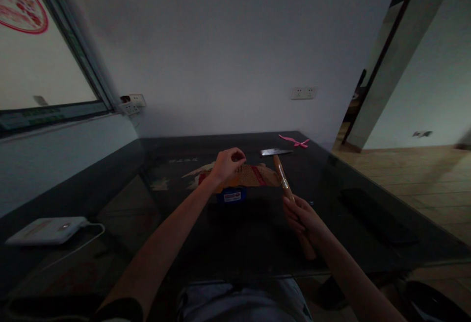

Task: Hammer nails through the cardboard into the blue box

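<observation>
My right hand (302,218) is wrapped round the wooden handle of a hammer (281,174). Its metal head points away from me, raised at the far end of the handle. My left hand (227,165) is curled in a pinch, thumb and fingertips together; whatever they hold, if anything, is too small to make out. Just below that hand a brown speckled piece with red and orange parts (253,176) lies on the dark table. In front of it sits a small blue box (232,195) with a white label, close under my left wrist.
The dark glossy table (172,151) reaches the wall. A pink ribbon (295,141) lies at its far right corner. At the left is a white power bank (49,230) with a cable, and at the right a long black object (377,214). Sockets (303,93) are on the wall.
</observation>
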`<action>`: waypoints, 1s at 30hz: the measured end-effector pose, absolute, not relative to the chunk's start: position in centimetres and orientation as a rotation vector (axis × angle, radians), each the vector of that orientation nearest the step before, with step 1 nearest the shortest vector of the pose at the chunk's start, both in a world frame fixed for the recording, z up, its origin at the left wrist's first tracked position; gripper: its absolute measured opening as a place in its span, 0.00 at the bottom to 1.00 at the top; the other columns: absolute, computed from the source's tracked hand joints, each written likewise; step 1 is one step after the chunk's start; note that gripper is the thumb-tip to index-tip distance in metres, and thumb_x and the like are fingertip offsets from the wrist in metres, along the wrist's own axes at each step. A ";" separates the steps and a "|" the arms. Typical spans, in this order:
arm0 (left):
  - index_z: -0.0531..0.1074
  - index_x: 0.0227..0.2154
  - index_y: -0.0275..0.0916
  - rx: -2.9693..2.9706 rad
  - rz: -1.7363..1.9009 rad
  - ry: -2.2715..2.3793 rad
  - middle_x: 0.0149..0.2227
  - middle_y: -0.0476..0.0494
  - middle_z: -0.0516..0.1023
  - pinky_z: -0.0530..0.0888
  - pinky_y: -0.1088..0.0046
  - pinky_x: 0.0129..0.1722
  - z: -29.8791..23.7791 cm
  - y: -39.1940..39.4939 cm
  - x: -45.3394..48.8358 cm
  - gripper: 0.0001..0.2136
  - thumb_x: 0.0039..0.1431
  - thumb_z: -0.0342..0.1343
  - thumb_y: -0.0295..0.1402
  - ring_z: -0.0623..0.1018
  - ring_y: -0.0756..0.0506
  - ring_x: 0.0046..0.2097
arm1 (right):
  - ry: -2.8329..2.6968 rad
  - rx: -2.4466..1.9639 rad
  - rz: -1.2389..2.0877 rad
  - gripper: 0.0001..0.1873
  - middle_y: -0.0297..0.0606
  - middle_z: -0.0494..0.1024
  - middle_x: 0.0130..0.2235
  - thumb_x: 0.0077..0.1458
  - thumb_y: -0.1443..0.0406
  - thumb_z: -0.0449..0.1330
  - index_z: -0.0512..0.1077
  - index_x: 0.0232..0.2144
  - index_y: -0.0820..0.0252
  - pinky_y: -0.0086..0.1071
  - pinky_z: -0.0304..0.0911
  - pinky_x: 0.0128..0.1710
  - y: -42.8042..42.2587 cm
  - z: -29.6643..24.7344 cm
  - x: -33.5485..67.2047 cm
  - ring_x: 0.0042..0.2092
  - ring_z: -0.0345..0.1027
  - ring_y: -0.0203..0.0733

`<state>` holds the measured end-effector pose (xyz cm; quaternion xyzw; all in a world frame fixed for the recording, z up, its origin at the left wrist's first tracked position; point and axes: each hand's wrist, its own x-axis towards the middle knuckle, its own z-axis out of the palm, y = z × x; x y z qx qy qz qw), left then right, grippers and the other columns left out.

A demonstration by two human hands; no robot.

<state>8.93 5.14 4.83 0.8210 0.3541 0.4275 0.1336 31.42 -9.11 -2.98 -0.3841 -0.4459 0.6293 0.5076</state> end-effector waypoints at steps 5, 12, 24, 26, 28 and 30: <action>0.72 0.28 0.36 2.433 1.126 1.081 0.30 0.46 0.77 0.69 0.76 0.34 3.5 6.6 9.5 0.03 0.50 0.57 0.29 0.75 0.50 0.33 | -1.085 -0.939 1.515 0.19 0.18 0.56 0.16 0.50 0.53 0.60 0.56 0.28 0.56 0.18 0.40 0.09 -9.2 -2.9 31.4 0.11 0.41 0.21; 0.73 0.29 0.37 2.481 1.019 1.142 0.30 0.46 0.77 0.69 0.75 0.33 3.3 6.7 9.3 0.04 0.50 0.56 0.29 0.75 0.49 0.33 | -1.079 -0.980 1.509 0.19 0.19 0.55 0.17 0.50 0.53 0.60 0.55 0.27 0.56 0.17 0.40 0.09 -9.2 -2.8 31.3 0.12 0.42 0.21; 0.74 0.30 0.37 2.473 0.950 1.241 0.30 0.46 0.78 0.70 0.76 0.32 3.6 6.5 9.3 0.05 0.48 0.56 0.29 0.75 0.49 0.32 | -1.119 -1.011 1.489 0.19 0.19 0.55 0.17 0.50 0.52 0.59 0.56 0.27 0.57 0.18 0.40 0.09 -9.1 -2.9 31.0 0.12 0.42 0.22; 0.74 0.30 0.37 2.470 0.924 1.270 0.31 0.46 0.78 0.70 0.76 0.32 3.7 6.5 9.3 0.05 0.48 0.57 0.30 0.75 0.49 0.32 | -1.136 -1.033 1.471 0.19 0.19 0.55 0.17 0.50 0.51 0.59 0.56 0.27 0.57 0.18 0.40 0.09 -8.8 -2.9 31.0 0.12 0.42 0.22; 0.75 0.30 0.38 2.467 0.900 1.283 0.31 0.46 0.78 0.70 0.77 0.31 3.7 6.6 9.4 0.06 0.48 0.57 0.31 0.76 0.48 0.32 | -1.181 -1.073 1.428 0.20 0.19 0.55 0.17 0.50 0.50 0.58 0.56 0.27 0.57 0.19 0.41 0.09 -8.4 -2.5 31.2 0.12 0.42 0.22; 0.76 0.30 0.37 2.463 0.871 1.286 0.31 0.45 0.79 0.70 0.76 0.31 3.7 6.7 9.4 0.06 0.48 0.56 0.31 0.76 0.48 0.33 | -1.261 -1.143 1.337 0.20 0.20 0.56 0.17 0.50 0.49 0.57 0.56 0.27 0.57 0.20 0.42 0.09 -7.9 -1.6 31.8 0.12 0.43 0.23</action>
